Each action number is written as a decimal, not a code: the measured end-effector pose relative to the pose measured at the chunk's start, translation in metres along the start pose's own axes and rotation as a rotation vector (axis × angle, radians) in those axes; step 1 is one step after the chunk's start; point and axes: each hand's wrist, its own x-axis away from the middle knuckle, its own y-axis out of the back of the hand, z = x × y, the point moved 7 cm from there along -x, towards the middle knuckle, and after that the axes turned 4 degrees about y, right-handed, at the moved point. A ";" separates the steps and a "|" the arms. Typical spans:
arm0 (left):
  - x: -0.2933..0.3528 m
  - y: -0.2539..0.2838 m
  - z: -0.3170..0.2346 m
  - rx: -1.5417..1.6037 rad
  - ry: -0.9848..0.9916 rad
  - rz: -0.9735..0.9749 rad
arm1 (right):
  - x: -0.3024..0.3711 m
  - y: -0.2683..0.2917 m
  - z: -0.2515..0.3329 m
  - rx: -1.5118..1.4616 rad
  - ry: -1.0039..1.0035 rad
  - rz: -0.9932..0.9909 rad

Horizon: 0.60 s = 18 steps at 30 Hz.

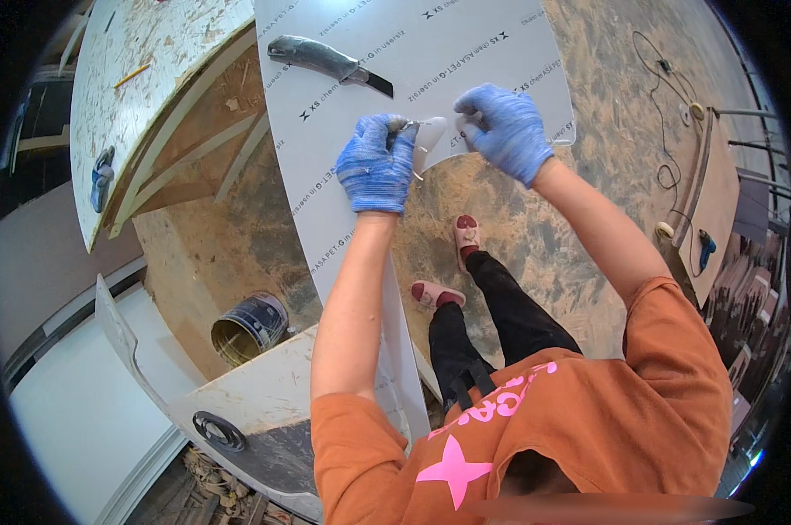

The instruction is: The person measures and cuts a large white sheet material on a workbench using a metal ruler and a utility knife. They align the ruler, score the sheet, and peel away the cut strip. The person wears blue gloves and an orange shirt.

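A large pale grey sheet point(351, 140) with a printed protective film lies in front of me. Its near edge curves inward between my hands. My left hand point(376, 166), in a blue knit glove, is closed with a small piece of thin whitish film point(430, 133) at its fingertips; a thin curl hangs below. Just right of the film, my right hand point(507, 133), also gloved in blue, has its fingers bent, with thumb and forefinger apart. I see nothing held in it. A dark-handled utility knife point(325, 61) with a black blade lies on the sheet beyond my left hand.
At the left stands a curved wooden-board bench point(172, 52) bearing a pencil point(133, 76) and a blue tool point(102, 179). An open metal can point(251, 328) is on the dusty floor point(605, 114). A cable point(662, 87) runs along the right, near a board point(710, 210) with another tool.
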 end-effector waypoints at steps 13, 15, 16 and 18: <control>0.000 -0.001 0.001 0.004 0.007 -0.027 | -0.010 -0.023 0.036 0.403 0.873 0.518; 0.000 0.001 -0.001 0.001 -0.011 -0.036 | -0.011 -0.016 0.024 0.494 0.821 0.599; 0.000 0.001 -0.002 -0.012 -0.009 -0.025 | -0.011 -0.007 0.022 0.494 0.836 0.588; 0.001 0.001 -0.001 -0.022 0.006 -0.020 | -0.012 0.022 0.010 0.409 0.724 0.540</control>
